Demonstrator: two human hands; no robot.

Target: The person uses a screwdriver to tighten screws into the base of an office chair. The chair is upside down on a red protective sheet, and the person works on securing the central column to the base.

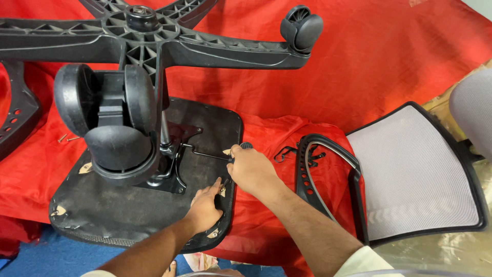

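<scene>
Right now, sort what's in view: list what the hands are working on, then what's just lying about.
In hand:
- seat underside, under the left hand
- lever handle, in the right hand
- metal mechanism plate
- chair base with castors

Lying about:
- mesh backrest
- armrest on the red cloth
- second armrest
- loose screws

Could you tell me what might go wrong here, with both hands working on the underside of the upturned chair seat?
The star base stands high above the seat and may tip. The right hand on the lever could slip. Loose screws on the red cloth could get lost.
</scene>
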